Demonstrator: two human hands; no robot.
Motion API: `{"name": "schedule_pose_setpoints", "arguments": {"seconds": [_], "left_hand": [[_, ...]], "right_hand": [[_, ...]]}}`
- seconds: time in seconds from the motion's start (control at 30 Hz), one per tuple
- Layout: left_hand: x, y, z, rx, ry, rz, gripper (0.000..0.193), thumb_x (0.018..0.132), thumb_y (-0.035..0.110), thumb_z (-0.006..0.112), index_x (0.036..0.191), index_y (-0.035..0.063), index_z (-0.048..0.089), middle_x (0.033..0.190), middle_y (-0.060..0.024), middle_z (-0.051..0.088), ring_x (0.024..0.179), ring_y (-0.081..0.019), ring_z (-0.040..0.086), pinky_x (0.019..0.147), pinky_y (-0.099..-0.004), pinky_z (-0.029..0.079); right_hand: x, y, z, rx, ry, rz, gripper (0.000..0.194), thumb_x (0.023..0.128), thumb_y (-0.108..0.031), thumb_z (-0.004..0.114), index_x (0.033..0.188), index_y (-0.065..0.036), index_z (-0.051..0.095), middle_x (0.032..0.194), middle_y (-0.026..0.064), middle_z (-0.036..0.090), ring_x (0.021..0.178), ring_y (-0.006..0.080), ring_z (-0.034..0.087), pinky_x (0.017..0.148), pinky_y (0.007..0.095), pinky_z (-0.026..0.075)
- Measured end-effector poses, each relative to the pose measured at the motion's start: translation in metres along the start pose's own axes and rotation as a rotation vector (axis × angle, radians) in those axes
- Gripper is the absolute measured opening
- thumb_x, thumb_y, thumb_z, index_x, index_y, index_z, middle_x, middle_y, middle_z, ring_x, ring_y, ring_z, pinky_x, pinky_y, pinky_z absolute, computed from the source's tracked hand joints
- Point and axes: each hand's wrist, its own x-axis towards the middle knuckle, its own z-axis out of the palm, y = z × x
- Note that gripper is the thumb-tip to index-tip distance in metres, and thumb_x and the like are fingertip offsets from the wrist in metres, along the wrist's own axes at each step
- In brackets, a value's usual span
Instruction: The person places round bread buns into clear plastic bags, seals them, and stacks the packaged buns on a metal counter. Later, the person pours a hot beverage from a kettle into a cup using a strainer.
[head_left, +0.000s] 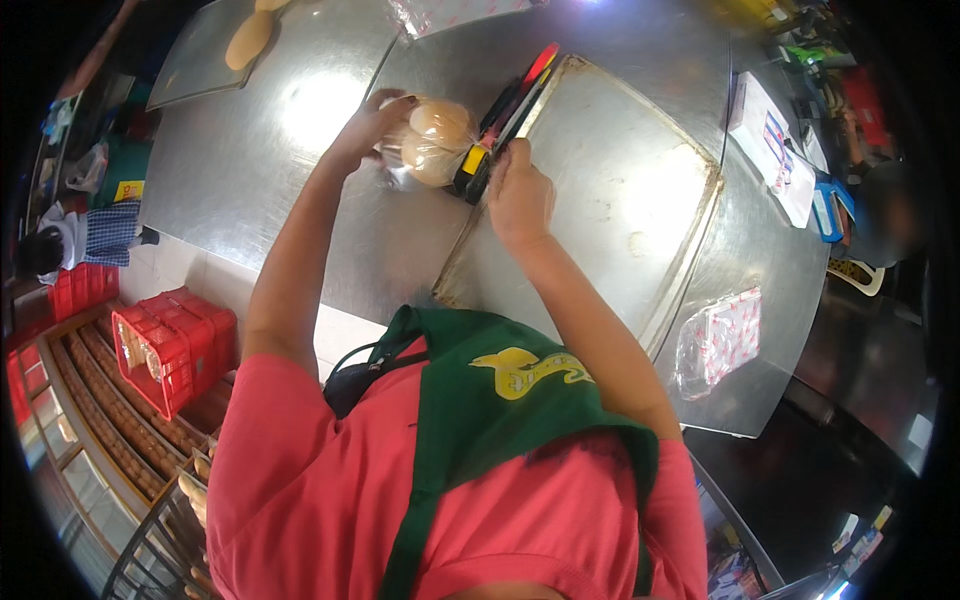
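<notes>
A clear plastic bag of bread rolls (439, 142) lies at the middle of the steel table (225, 180), its neck drawn toward a black and yellow bag-neck sealer (474, 160). My left hand (382, 124) grips the bag's left side, its thumb and fingers around it. At the sealer's near side, my right hand (521, 195) is closed, its fingers by the bag's neck; what exactly it pinches is hidden. Beneath my right forearm spreads a large worn metal baking tray (600, 202), its left rim beside the sealer.
A tray edge with bread (249, 39) is at the upper left. A wrapped printed stack (733, 334) lies at the right, a white packet (772, 150) above it. Red crates (180, 345) and egg trays (127, 390) stand lower left. A person (67, 232) is at the left, another (889, 214) at the right.
</notes>
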Motion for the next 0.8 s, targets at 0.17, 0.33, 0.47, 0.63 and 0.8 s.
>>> {"name": "schedule_pose_setpoints", "arguments": {"seconds": [0.17, 0.33, 0.47, 0.63, 0.8], "left_hand": [[-0.029, 0.006, 0.021, 0.763, -0.101, 1.120, 0.083, 0.067, 0.018, 0.074, 0.144, 0.0089, 0.044, 0.143, -0.0141, 0.049, 0.137, -0.0383, 0.039, 0.116, -0.0482, 0.028], [-0.057, -0.022, 0.068, 1.315, 0.190, 0.994, 0.084, 0.070, 0.023, 0.067, 0.147, 0.0070, 0.038, 0.150, -0.0132, 0.037, 0.146, -0.0392, 0.020, 0.113, -0.0656, 0.020], [-0.049, -0.007, 0.081, 1.402, 0.167, 0.781, 0.073, 0.076, 0.048, 0.067, 0.142, 0.0227, 0.048, 0.142, -0.0117, 0.043, 0.137, -0.0434, 0.031, 0.097, -0.0749, 0.030], [-0.045, -0.007, 0.080, 1.384, 0.150, 0.657, 0.077, 0.069, 0.043, 0.076, 0.139, 0.0246, 0.049, 0.141, -0.0133, 0.046, 0.135, -0.0417, 0.036, 0.095, -0.0718, 0.035], [-0.073, -0.015, 0.004, 0.951, 0.229, 0.447, 0.073, 0.062, 0.029, 0.080, 0.130, 0.0192, 0.055, 0.127, -0.0155, 0.058, 0.117, -0.0373, 0.056, 0.092, -0.0501, 0.049]], "right_hand": [[0.004, 0.000, -0.005, -0.198, -0.151, 0.016, 0.019, 0.091, -0.021, 0.055, 0.103, -0.009, 0.047, 0.072, 0.0167, 0.068, 0.066, 0.0383, 0.067, 0.059, 0.0505, 0.051], [-0.017, 0.017, 0.008, -0.291, -0.334, 0.026, 0.020, 0.090, -0.023, 0.055, 0.103, -0.009, 0.050, 0.073, 0.0163, 0.069, 0.068, 0.0370, 0.069, 0.061, 0.0493, 0.052], [-0.026, 0.028, 0.007, -0.330, -0.449, 0.052, 0.020, 0.092, -0.026, 0.050, 0.103, -0.009, 0.052, 0.077, 0.0170, 0.070, 0.072, 0.0379, 0.069, 0.065, 0.0500, 0.053], [-0.027, 0.046, 0.002, -0.285, -0.427, 0.122, 0.034, 0.098, -0.039, 0.044, 0.106, -0.008, 0.054, 0.079, 0.0200, 0.069, 0.072, 0.0381, 0.069, 0.063, 0.0491, 0.052], [-0.066, 0.081, -0.043, 0.280, -0.438, 0.393, 0.044, 0.098, -0.048, 0.049, 0.109, -0.006, 0.053, 0.064, 0.0109, 0.060, 0.052, 0.0225, 0.060, 0.050, 0.0353, 0.048]]}}
